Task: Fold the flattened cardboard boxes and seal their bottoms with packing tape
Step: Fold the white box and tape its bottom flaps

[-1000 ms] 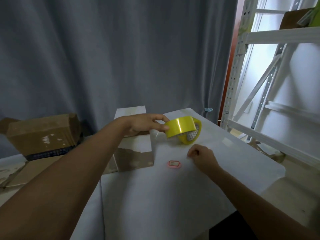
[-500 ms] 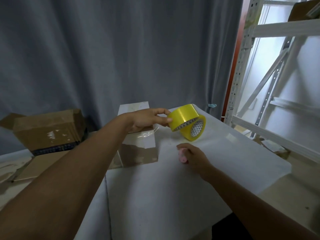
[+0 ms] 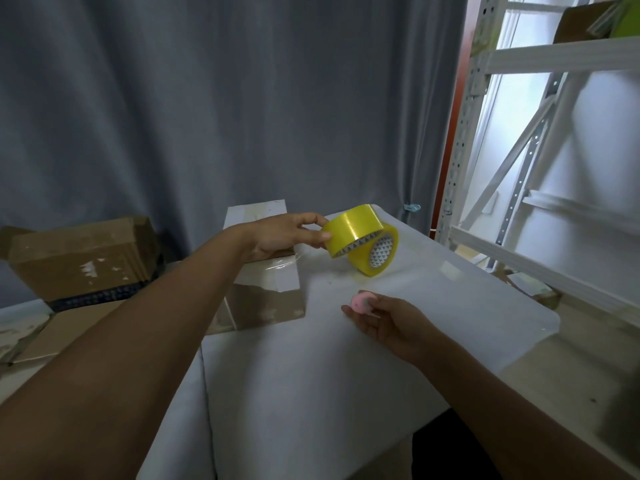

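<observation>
Tape roll beside cardboard box, small pink object nearby.

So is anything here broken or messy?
Yes. The brown cardboard box at the left looks battered: torn white patches on its side and a flap sticking out. The taped cardboard box by the left hand also has peeled, scuffed paper. The yellow tape roll looks fine.

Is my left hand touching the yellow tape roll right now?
Touching. The head view shows the left hand with its fingertips pinching the upper yellow tape roll at its near edge, no gap visible.
</observation>
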